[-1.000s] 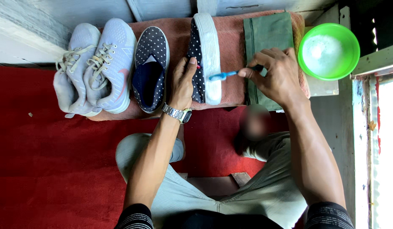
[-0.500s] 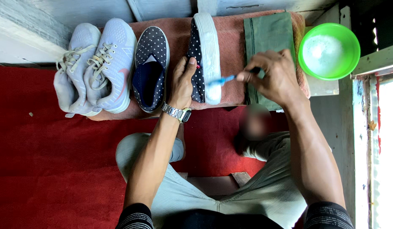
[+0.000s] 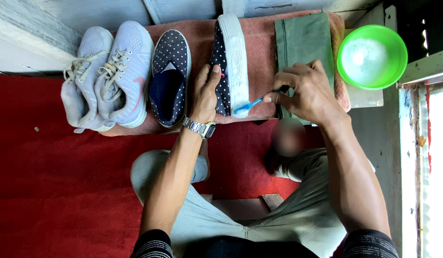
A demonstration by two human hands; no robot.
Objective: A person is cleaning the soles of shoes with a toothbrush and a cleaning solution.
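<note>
Here we list the scene from largest item to smallest. Item 1: a red carpet (image 3: 54, 191) under our knees. Item 2: a reddish towel (image 3: 259, 52) across a low ledge, bearing everything else. Item 3: a folded green cloth (image 3: 302, 43) under our right wrist. Item 4: 2 pale lace-up sneakers (image 3: 111, 76), side by side at far left. Item 5: a green bowl (image 3: 372, 56) of white foam, far right, apart from the towel's goods. Item 6: a dotted navy slip-on (image 3: 169, 79), lying flat. Item 7: its mate, the dotted shoe on edge (image 3: 231, 62), white sole turned right, long axis running away from us. Our left hand (image 3: 204, 93) clasps its upper, steadying it. Item 8: a blue toothbrush (image 3: 252, 102), pinched tight in our right hand (image 3: 305, 91), lying crosswise to the shoe, bristles touching the sole's near end. The sole lies just left of the right hand, which is the nearer.
</note>
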